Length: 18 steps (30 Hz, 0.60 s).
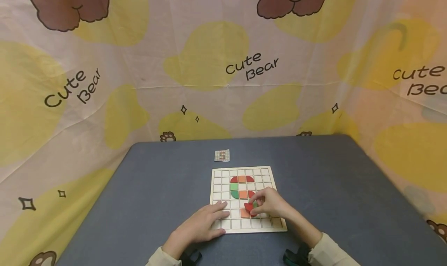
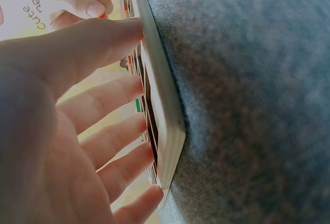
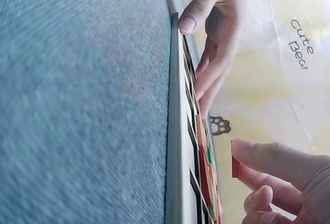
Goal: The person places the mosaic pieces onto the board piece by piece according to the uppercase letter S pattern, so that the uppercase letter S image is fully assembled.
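A wooden grid board point(image 1: 235, 225) lies flat on the table. My left hand point(image 1: 200, 221) rests on its left part with fingers spread and fairly straight; in the left wrist view the fingertips touch the board near its edge. Above the lower right cells, my right hand point(image 1: 270, 202) pinches a red tile point(image 3: 235, 166) with a rounded side between thumb and fingers, apart from the board. Red rounded tiles point(image 1: 250, 179), orange square tiles point(image 1: 241, 179), a green square tile point(image 1: 234, 187) and a green rounded tile point(image 1: 234, 195) sit in the grid. The held tile and fingers partly hide tiles beneath.
A small card point(image 1: 222, 156) with a patterned figure on a grid lies behind the board. The blue-grey cloth-covered table point(image 1: 167, 180) extends around it. A printed curtain point(image 1: 195, 64) hangs at the back and sides.
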Available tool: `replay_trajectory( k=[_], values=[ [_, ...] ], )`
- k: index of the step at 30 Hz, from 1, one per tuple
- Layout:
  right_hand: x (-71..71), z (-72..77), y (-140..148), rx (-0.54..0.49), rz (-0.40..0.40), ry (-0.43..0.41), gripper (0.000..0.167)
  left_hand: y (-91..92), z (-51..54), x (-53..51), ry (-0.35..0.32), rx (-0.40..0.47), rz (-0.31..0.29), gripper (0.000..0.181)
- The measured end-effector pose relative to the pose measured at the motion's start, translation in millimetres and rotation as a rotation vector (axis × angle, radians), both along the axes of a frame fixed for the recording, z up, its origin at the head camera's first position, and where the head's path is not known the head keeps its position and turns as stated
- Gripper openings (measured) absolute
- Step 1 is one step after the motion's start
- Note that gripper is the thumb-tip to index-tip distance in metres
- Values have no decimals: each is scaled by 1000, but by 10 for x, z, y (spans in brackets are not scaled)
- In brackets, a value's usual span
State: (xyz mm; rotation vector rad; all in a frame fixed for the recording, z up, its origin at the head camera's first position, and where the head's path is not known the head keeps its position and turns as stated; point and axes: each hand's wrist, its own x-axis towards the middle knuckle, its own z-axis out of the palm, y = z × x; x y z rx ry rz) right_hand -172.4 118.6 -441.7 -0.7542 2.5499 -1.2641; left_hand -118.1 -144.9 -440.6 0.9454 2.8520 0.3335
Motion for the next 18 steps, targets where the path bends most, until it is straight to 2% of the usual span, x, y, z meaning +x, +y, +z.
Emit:
replay_trajectory(
  k=[11, 18],
  values=[
    [9, -19, -129, 4, -13, -24, 19, -12, 15, 2, -4, 3, -3, 48],
    [0, -28, -223, -11, 6, -29, 18, -22, 13, 3, 57, 20, -42, 46]
  ],
)
